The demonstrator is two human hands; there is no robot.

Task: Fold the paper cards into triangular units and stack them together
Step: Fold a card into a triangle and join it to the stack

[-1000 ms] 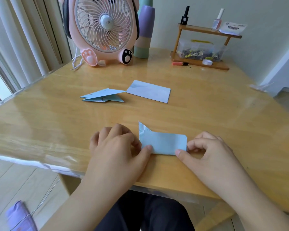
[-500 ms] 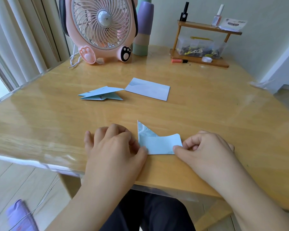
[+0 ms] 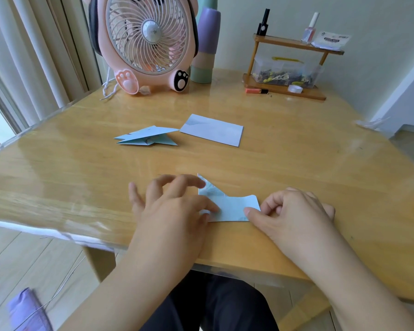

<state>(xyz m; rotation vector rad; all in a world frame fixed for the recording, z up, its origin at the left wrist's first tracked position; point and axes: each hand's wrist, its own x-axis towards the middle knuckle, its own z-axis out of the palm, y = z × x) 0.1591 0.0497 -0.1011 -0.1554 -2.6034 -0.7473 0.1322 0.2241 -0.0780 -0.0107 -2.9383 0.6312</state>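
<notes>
Card in work: a light blue paper card (image 3: pixel 230 207) lies near the near edge of the wooden table (image 3: pixel 296 163), between my two hands; its left corner is folded up into a point, its right end curls upward.
Left hand: my left hand (image 3: pixel 175 206) rests on the card's left end, thumb pressing the paper, the other fingers loosely spread and blurred.
Right hand: my right hand (image 3: pixel 294 211) pinches the card's right end between thumb and curled forefinger.
Folded units: a small stack of blue triangular units (image 3: pixel 146 138) lies further off, left of centre.
Spare card: a flat card (image 3: pixel 213 133) sits just right of the units.
Far edge: a pink fan (image 3: pixel 146 41) at far left, a small wooden shelf (image 3: pixel 289 65) at far right.
</notes>
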